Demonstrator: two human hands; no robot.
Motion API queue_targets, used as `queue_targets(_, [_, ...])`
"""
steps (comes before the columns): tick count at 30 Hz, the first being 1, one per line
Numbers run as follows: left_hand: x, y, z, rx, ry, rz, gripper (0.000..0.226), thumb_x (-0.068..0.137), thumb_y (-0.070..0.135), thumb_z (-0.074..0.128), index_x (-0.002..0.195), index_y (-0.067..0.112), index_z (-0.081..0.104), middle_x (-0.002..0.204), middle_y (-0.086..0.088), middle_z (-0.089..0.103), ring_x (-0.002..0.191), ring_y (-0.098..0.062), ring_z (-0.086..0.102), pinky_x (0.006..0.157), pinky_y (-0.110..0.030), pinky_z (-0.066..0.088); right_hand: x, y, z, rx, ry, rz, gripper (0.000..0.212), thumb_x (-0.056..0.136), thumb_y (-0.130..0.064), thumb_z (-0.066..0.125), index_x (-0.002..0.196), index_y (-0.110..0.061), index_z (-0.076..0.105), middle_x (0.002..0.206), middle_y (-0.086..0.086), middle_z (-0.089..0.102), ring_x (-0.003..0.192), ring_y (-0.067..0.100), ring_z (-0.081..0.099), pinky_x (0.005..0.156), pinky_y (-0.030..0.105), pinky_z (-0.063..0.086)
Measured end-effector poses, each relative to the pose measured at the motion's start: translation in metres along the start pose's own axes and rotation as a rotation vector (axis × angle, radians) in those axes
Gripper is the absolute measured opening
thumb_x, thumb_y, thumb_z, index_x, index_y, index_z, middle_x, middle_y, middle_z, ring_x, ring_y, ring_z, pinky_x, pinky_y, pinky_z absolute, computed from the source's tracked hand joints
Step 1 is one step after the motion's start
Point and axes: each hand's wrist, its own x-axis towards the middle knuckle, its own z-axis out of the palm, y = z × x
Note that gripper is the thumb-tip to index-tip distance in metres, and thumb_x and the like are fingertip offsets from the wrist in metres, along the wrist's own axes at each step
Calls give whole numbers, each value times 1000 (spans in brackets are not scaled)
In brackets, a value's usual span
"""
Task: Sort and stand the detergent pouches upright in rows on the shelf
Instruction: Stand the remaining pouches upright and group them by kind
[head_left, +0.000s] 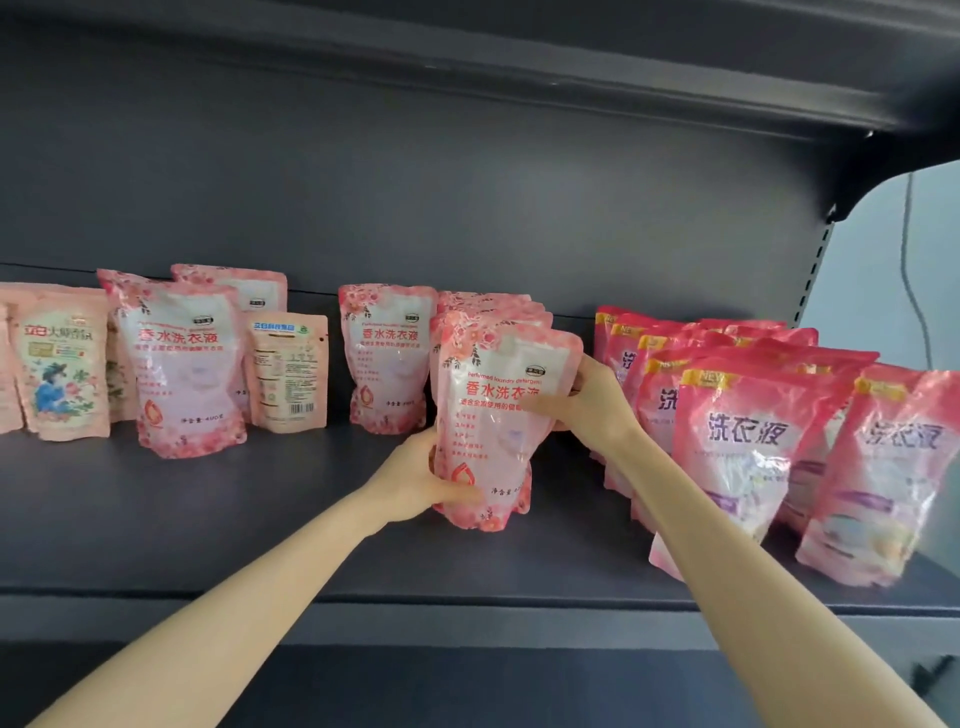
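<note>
My left hand (415, 480) grips the floral pouch (493, 431) at its base, my right hand (592, 402) its upper side, steadying it upright at its row's front.

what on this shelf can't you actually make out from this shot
All in the head view:
Row behind the held pouch: count unclear, the held pouch covers all but the tops.
Left hand and right hand: fingers hidden behind that pouch.
Leftmost pouch: cut off by the left edge.
Beige pouch: print too small to read.
Rear red pouches: labels hidden by the front ones.
</note>
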Motion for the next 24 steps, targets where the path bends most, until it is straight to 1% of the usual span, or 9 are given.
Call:
queue_targets(4, [3,2,8,65,84,3,62,72,17,79,126,24,49,116,14,60,111,-5,55,76,-12,44,7,-4,2,-42,18,-1,45,75,-10,78,113,-19,57,109,2,69,99,21,67,82,47,57])
queue_targets(7, [4,3,8,85,95,-7,61,74,18,78,127,24,48,121,11,59,115,-8,54,75,-11,43,7,-4,1,-40,7,3,44,75,-11,78,112,-22,56,107,-1,69,99,20,67,82,47,57])
queue_targets(10, [4,3,5,93,68,-15,63,73,18,79,128,24,48,126,8,59,119,-12,54,78,-16,47,4,-3,2,-33,1,5,44,76,-12,78,114,-20,57,110,1,69,101,21,67,83,47,57])
queue_targets(15, [-2,5,4,87,64,-40,70,73,18,78,133,24,43,128,7,57,121,-14,52,93,-30,48,0,-8,3,-66,-4,11,50,77,-14,77,121,-16,55,115,3,68,104,22,66,84,47,56])
queue_targets(18, [-7,10,3,156,32,-55,67,77,19,76,134,24,42,129,8,56,121,-13,52,95,-28,46,-6,-17,1,-158,-27,5,52,78,-14,76,124,-14,52,118,6,66,107,25,63,88,48,54])
queue_targets(20, [-12,15,1,256,1,-75,61,81,23,72,135,21,44,129,5,57,118,-14,55,96,-28,47,-11,-24,-3,-279,-69,-4,50,81,-13,72,127,-11,51,121,8,63,110,27,61,91,45,52])
queue_targets(22, [-17,23,-3,408,-18,-120,49,84,31,68,128,17,51,115,4,64,101,-13,60,84,-24,49,-15,-27,-8,-404,-112,14,50,83,-13,71,127,-8,49,123,9,62,111,28,59,89,36,51])
queue_targets(23, [-20,27,-6,496,-25,-146,42,84,35,67,120,15,56,102,4,65,92,-15,62,78,-25,50,-17,-28,-11,-456,-121,31,49,83,-15,71,126,-8,48,122,10,61,109,28,59,85,34,50])
queue_targets(24, [-23,32,-9,576,-34,-164,38,84,37,67,113,14,60,93,3,65,87,-18,62,77,-30,50,-20,-29,-13,-505,-122,50,49,82,-17,72,124,-8,48,120,10,61,105,27,60,83,34,50])
